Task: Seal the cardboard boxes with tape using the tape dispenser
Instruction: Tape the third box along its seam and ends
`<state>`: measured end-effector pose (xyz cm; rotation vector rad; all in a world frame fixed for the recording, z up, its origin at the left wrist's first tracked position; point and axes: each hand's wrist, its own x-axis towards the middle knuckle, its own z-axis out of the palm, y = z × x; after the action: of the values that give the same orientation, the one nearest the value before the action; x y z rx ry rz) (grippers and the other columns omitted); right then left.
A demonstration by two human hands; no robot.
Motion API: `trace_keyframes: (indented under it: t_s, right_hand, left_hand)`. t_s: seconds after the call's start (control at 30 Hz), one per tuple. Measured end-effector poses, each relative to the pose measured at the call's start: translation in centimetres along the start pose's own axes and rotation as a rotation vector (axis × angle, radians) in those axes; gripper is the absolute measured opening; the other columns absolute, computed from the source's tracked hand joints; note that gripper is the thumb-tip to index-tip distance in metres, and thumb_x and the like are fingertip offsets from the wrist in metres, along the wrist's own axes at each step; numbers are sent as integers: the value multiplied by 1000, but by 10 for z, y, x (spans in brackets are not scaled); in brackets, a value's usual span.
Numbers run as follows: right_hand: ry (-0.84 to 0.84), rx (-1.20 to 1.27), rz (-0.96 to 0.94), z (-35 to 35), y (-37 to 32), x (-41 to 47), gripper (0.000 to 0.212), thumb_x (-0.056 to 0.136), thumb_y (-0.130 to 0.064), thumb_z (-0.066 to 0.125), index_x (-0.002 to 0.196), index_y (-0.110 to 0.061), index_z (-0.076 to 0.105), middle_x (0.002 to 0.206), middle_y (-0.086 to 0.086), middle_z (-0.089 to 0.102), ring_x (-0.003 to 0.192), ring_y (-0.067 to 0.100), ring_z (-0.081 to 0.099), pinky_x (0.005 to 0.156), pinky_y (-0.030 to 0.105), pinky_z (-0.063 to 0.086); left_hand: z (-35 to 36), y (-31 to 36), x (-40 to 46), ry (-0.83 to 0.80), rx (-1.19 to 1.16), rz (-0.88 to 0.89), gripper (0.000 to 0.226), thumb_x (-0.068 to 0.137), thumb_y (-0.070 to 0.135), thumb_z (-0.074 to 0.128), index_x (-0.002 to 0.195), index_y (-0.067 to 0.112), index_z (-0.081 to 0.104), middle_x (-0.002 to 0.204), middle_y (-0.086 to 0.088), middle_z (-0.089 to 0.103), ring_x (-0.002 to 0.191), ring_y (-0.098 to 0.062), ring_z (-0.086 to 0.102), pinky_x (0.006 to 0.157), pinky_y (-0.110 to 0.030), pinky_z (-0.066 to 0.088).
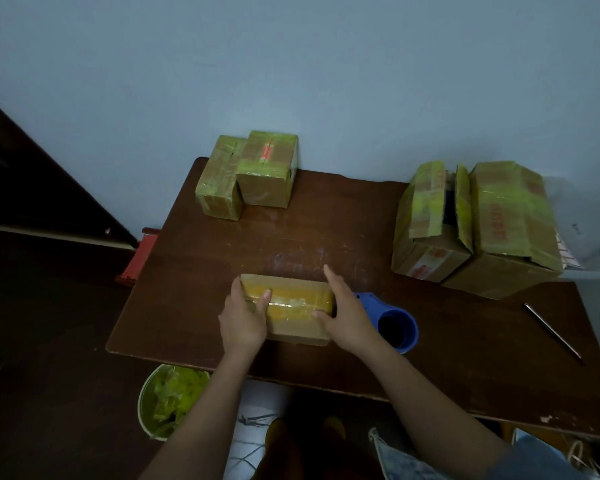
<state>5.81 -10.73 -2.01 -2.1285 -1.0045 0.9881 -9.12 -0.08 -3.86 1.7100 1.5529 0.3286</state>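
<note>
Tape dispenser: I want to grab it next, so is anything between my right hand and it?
Nothing visible. The blue tape dispenser lies on the table directly beside the right hand, which rests against the small box's right end. The hand partly hides the dispenser.

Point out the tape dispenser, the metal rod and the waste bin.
tape dispenser (397, 329): head view, blue round body.
metal rod (553, 331): head view, mid-shaft.
waste bin (142, 403): head view, left rim.
</note>
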Motion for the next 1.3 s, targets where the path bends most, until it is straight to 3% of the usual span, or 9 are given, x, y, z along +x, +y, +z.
trace_keyframes:
  t_s: [0.13, 0.3, 0.43, 0.7, 0.8, 0.93, 1.03, 1.13, 1.3]
  right_hand:
    - [10, -79, 32, 1, -1, 1, 64, 82, -28, 78, 137, -21, 48, 122, -6, 44, 119, 16, 48, 98, 28, 39]
    - [91, -164, 78, 14, -7, -7, 58, 78, -40, 79, 126, -25, 49, 115, -8, 43, 110, 14, 49, 83, 28, 40]
    - [103, -147, 105, 14, -7, -6, 59, 75, -42, 81, 123, -26, 52, 115, -8, 46, 107, 14, 51, 83, 29, 42]
    - [-66, -287, 204, 1, -13, 3, 34, 92, -53, 59, 93, -19, 52, 87, -3, 55, 84, 18, 57, 69, 33, 44]
    - [-15, -135, 124, 9, -9, 6, 48, 93, -50, 59, 128, -18, 52, 123, 2, 55, 112, 19, 56, 91, 35, 49]
    - [59, -23, 0, 12, -19, 22, 70, 99, -39, 55, 156, -18, 21, 160, 2, 23, 145, 20, 28, 118, 37, 27]
    - [9, 19, -38, 13, -27, 39, 70, 103, -37, 46, 158, -22, 6, 165, -4, 5, 151, 16, 10, 120, 33, 15]
    - [-83, 39, -49, 18, -28, 53, 66, 105, -30, 42, 158, -22, 3, 165, -4, -1, 150, 16, 11, 116, 27, 15]
    - [54, -42, -75, 15, -27, 66, 62, 93, -24, 66, 147, -15, 38, 148, 2, 36, 134, 20, 40, 108, 29, 32]
  left_hand:
    - [-8, 4, 24, -120, 171, 15, 65, 92, 56, 51, 150, 39, 25, 149, 4, 40, 145, -30, 22, 113, -68, 3]
    - [0, 17, 12, 127, -136, -98, 68, 82, 46, 72, 138, 13, 51, 134, -12, 53, 122, -30, 51, 100, -41, 41]
    - [-6, 14, 12, 153, -314, -211, 44, 86, 37, 72, 119, 9, 65, 118, -9, 65, 108, -25, 59, 85, -31, 44]
    - [-7, 0, 9, -113, -738, -456, 64, 95, 37, 59, 149, 17, 32, 141, -11, 48, 123, -31, 53, 103, -51, 45]
    - [2, -1, -2, -158, -762, -340, 41, 101, 31, 49, 139, 16, 49, 128, -9, 61, 110, -24, 62, 97, -47, 51]
    - [1, 8, 0, -149, -592, -153, 53, 101, 19, 50, 150, 26, 33, 134, 6, 49, 117, -11, 51, 87, -22, 46]
    - [6, 9, -1, -297, -538, -91, 60, 100, 19, 52, 153, 32, 25, 135, 8, 51, 112, -10, 56, 73, -15, 50]
    - [13, 3, 0, -283, -569, -116, 57, 102, 22, 48, 152, 36, 25, 137, 5, 52, 115, -14, 57, 86, -28, 53]
    - [13, 5, -3, -213, -539, -133, 42, 103, 29, 46, 144, 27, 44, 116, 6, 63, 94, -5, 61, 62, -9, 48]
